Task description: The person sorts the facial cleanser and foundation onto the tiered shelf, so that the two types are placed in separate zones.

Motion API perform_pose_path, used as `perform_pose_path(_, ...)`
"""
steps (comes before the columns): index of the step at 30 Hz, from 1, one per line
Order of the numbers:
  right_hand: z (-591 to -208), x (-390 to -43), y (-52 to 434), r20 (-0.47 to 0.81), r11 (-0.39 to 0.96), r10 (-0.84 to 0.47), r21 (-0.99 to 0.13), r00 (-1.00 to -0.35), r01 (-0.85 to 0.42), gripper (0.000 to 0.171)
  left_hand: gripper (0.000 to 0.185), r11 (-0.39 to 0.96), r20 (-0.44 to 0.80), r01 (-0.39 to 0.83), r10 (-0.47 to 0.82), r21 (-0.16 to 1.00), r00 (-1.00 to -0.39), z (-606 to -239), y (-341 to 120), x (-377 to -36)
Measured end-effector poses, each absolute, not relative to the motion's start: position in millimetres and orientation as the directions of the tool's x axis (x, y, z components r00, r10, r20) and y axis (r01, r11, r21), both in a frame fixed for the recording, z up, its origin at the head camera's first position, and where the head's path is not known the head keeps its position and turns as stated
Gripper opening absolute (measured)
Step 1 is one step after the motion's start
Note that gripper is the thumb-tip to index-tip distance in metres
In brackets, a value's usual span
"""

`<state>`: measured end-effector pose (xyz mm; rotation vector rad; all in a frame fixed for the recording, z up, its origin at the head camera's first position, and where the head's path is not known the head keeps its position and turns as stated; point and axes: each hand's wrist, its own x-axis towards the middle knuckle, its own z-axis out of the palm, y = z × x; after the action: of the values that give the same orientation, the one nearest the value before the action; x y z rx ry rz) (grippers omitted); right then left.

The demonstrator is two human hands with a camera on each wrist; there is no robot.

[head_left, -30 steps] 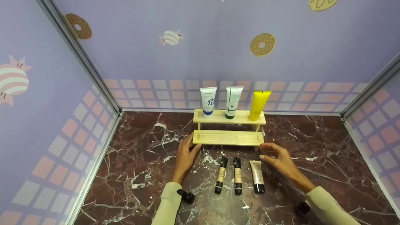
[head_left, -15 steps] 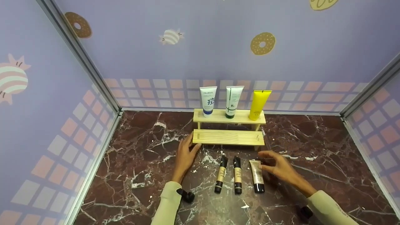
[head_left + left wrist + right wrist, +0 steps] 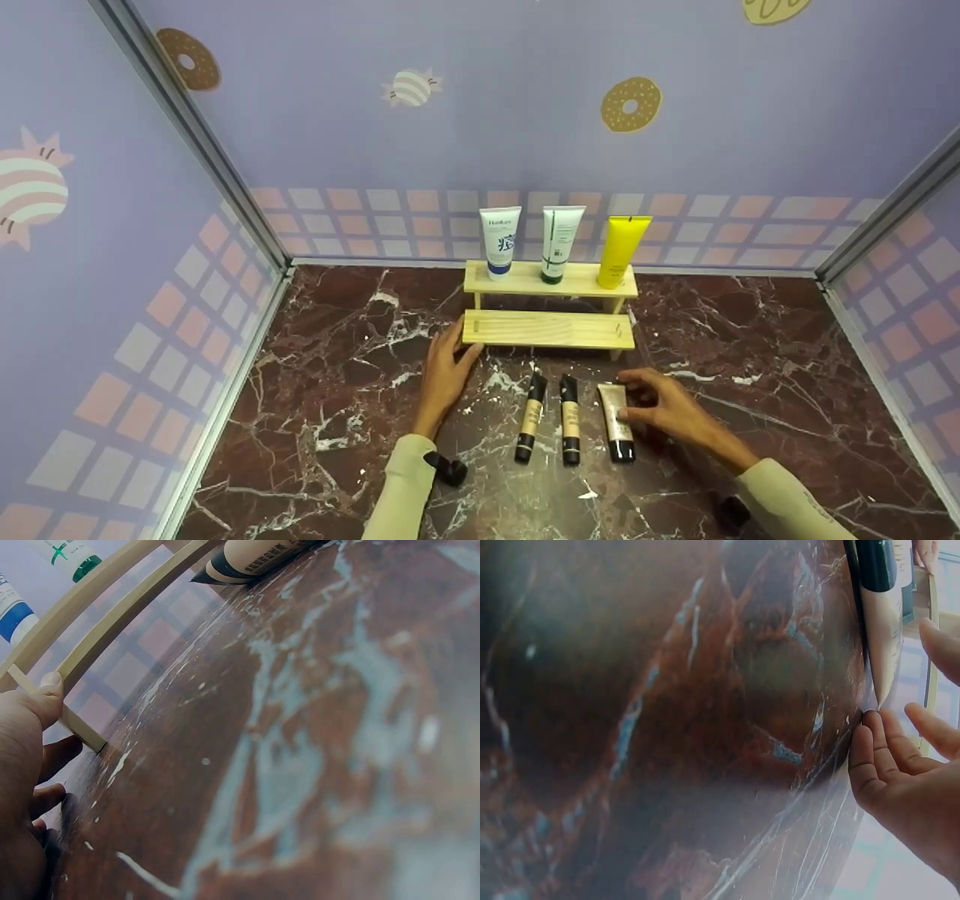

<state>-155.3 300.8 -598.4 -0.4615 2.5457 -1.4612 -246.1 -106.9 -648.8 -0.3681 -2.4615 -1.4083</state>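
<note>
My left hand (image 3: 444, 379) holds the left end of a two-step wooden display stand (image 3: 547, 328); in the left wrist view its thumb lies on the stand's front edge. A gold squeeze tube (image 3: 615, 412) with a black cap lies flat on the table. Over its right side reaches my right hand (image 3: 667, 409), thumb and fingers spread around its upper part. The right wrist view shows that hand (image 3: 911, 780) with its thumb apart and fingertips right at the tube's flat end (image 3: 883, 675). Two beige tubes with black ends, a left one (image 3: 530, 420) and a middle one (image 3: 571, 420), lie alongside.
On the stand's upper step stand a white tube with a blue cap (image 3: 500, 240), a white tube with a green cap (image 3: 561, 241) and a yellow tube (image 3: 624, 251). Patterned panels (image 3: 465, 135) enclose the dark marbled table (image 3: 337, 390) at the back and sides.
My right hand has come away from the stand's right end and moved down and nearer, to the gold tube. The left hand has stayed on the stand.
</note>
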Motion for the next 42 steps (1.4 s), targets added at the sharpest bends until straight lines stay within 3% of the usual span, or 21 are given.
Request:
perform_pose_path(5,-600.2,-159.7,301.1,-0.007,0.495,-0.366,-0.848,-0.931,-0.188,0.066,0.07,0.495,0.36,0.348,0.076,0.796,-0.93,-648.8,-108.0,-247.3)
perform_pose_path(14,-599.2,-165.1,298.8,0.086,0.528,-0.448,-0.777,-0.89,-0.341,0.072,0.069,0.495,0.382,0.367,0.075,0.787,-0.921,-647.7,-109.5,-248.8)
perform_pose_path(21,-602.6,-169.7,300.4,0.066,0.522,-0.455,-0.788,-0.888,-0.326,0.075,0.07,0.506,0.356,0.343,0.075,0.791,-0.932,-643.9,-110.3,-248.3)
perform_pose_path(28,-608.2,-172.3,301.1,0.169,0.475,-0.503,-0.765,-0.848,-0.434,0.075,0.07,0.51,0.372,0.356,0.074,0.783,-0.925,-643.5,-110.8,-248.1)
perform_pose_path(37,-598.4,-165.3,299.7,-0.006,0.551,-0.438,-0.792,-0.899,-0.263,0.062,0.069,0.502,0.375,0.359,0.074,0.786,-0.924,-647.2,-107.8,-246.5)
perform_pose_path(42,-595.5,-163.5,299.6,-0.036,0.485,-0.39,-0.858,-0.92,-0.172,0.06,0.068,0.492,0.385,0.367,0.069,0.79,-0.921,-647.5,-106.3,-245.5)
